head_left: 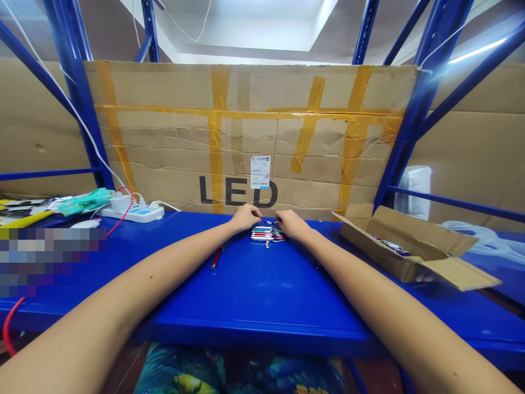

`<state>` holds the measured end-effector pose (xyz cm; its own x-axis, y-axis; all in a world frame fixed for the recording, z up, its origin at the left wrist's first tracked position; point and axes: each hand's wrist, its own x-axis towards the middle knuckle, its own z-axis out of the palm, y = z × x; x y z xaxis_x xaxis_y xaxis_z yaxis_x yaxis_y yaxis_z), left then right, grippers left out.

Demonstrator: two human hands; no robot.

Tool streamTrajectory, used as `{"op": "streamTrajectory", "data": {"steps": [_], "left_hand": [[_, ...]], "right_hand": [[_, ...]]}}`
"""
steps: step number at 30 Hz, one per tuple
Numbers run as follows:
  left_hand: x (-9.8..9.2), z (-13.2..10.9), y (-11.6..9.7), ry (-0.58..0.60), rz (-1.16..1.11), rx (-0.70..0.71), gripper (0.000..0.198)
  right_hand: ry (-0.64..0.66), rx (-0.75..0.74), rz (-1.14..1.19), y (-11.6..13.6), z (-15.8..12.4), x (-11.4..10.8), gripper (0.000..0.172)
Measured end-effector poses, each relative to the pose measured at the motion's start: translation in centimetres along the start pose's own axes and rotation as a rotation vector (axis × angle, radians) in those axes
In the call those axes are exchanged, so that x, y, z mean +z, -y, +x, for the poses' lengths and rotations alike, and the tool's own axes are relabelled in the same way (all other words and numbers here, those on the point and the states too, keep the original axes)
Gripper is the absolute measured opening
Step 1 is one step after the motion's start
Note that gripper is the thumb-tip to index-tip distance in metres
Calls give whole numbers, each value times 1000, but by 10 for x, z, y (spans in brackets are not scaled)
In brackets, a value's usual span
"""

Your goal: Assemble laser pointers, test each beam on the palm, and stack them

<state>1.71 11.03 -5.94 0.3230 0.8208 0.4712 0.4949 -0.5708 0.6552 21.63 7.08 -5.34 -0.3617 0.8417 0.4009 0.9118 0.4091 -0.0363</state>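
A row of slim, shiny pen-like sticks (262, 235) in several colours lies side by side on the blue table, some with metal clips or rings at their right ends. At the far edge of this row is a purple pen-like stick (266, 221). My left hand (245, 217) is closed at its left end, fingertips pinched. At its right end my right hand (290, 223) is closed too, its fingertips partly hidden. A red pen-like stick (217, 258) lies apart, beside my left forearm. A small metallic piece (267, 245) sits just in front of the row.
An opened cardboard box (385, 257) on the right holds more pen-like sticks (394, 247). A white power strip (137, 212) with cables stands at the back left, near a teal packet (84, 201). Large taped cardboard (176, 142) walls the back; blue rack posts (404, 148) flank it.
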Motion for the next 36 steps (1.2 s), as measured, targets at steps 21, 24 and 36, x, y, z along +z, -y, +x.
{"op": "streamTrajectory", "data": {"steps": [21, 24, 36], "left_hand": [[0, -6, -8, 223, 164, -84, 20], [-1, -6, -7, 217, 172, -88, 19], [-10, -9, -16, 177, 255, -108, 24]], "right_hand": [[171, 4, 135, 3, -6, -7, 24], [167, 0, 127, 3, -6, -6, 26], [153, 63, 174, -1, -6, -11, 36]]}}
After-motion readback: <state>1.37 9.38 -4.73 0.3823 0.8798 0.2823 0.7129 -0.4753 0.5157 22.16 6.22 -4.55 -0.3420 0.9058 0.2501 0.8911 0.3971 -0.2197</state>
